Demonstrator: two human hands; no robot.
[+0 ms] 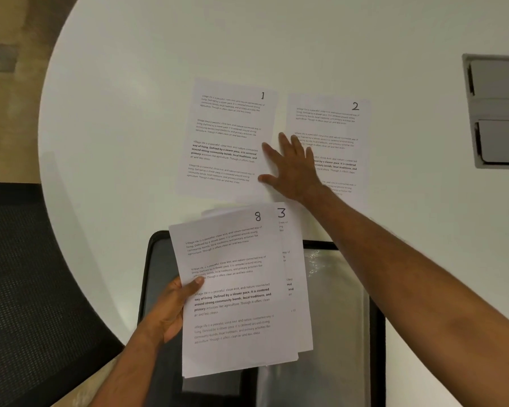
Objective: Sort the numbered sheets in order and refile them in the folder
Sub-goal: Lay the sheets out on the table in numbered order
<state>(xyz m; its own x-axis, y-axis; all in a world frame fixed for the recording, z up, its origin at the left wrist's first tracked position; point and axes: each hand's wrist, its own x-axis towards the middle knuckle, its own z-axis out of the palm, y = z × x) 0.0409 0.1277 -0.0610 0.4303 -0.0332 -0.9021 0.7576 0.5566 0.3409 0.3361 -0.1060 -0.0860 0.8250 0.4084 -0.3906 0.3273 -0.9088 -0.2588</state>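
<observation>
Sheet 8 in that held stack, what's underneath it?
Under sheet 8, gripped by the left hand, sheet 3 peeks out on the right. More sheet edges show behind, their numbers covered. Below lies the black folder.

white round table [130,113]; sheet 1 [227,139] and sheet 2 [332,133] white, grey-black printed text blocks, one block part bold, black handwritten numerals at top right; held stack [235,304] white, same text pattern, top sheet marked black 8, sheet behind marked black 3; folder [376,333] black rim, clear glossy sleeve; chair [27,274] black mesh weave; table hatch [497,110] grey; floor [12,39] tan-brown
</observation>
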